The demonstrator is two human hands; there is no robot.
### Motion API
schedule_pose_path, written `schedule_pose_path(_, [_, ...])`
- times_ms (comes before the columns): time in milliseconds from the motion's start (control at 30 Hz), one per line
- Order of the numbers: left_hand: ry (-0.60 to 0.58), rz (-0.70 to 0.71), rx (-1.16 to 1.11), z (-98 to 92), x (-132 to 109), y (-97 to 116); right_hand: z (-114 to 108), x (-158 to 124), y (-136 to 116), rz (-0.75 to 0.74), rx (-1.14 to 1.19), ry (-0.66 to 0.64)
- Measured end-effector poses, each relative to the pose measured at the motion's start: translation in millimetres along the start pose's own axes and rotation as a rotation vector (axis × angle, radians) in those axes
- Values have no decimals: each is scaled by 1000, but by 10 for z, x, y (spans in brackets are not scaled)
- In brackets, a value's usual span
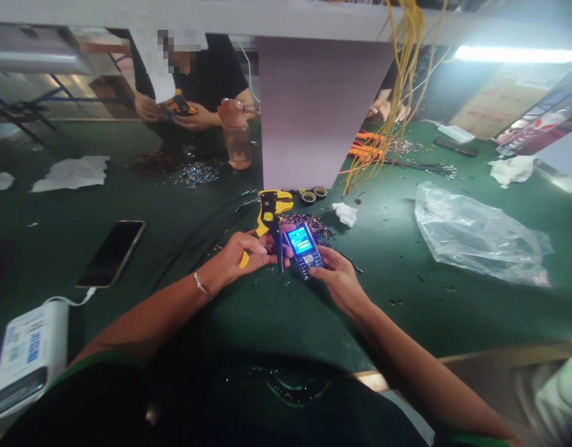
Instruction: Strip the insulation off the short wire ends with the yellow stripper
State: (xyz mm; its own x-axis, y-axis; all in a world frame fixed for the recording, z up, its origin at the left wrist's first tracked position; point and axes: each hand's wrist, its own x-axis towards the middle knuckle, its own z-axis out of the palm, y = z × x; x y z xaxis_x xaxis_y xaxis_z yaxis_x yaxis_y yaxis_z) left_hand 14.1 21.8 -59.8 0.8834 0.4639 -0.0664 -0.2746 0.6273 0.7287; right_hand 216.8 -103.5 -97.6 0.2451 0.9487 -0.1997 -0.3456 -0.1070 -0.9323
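The right hand [338,277] is closed around the lower end of a small keypad phone [303,248], its screen lit, low over the green surface [267,313]. Just left of the phone, the left hand [245,254] is clamped on the handles of a yellow-and-black wire stripper [270,214]. Well left of the phone lies a dark smartphone [111,252]; well right of it, a crumpled plastic bag [476,239].

Head camera looks forward and down, close over the table [407,316].
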Motion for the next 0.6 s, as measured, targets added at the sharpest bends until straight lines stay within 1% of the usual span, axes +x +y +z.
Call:
schedule_pose_path(200, [-5,-15,7,-31,16,-11,-22,-3,-25,-2,-2,2])
schedule_pose_path(433, [-12,-18,-9,-25,16,-2,-1,-16,-68,3,-28,-3])
schedule_pose_path(600, [-36,-23,0,-73,16,-22,2,-14,-58,-6,-47,25])
